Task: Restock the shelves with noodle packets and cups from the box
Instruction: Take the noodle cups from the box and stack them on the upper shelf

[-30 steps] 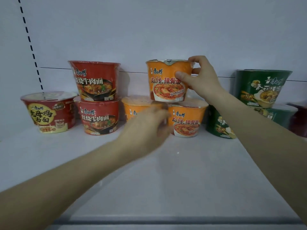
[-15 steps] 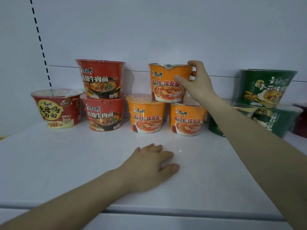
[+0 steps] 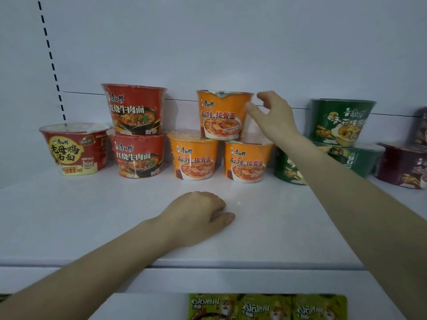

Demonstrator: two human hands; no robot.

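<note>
Near, left hand [image 3: 196, 218] has curled loosely on shelf [image 3: 69, 215], empty. At 12 o'clock, right hand [image 3: 275, 118] has let go, fingers apart, beside the top cup [image 3: 221, 114] stacked on two orange cups [image 3: 193, 155]. Likely light, thin-walled, slick wrap: grip sidewall under rim.

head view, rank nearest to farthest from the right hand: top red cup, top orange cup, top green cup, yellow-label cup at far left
1. top orange cup, right beside the right hand, on its left
2. top green cup, off to its right
3. top red cup, further left
4. yellow-label cup, far left, lower row
</note>
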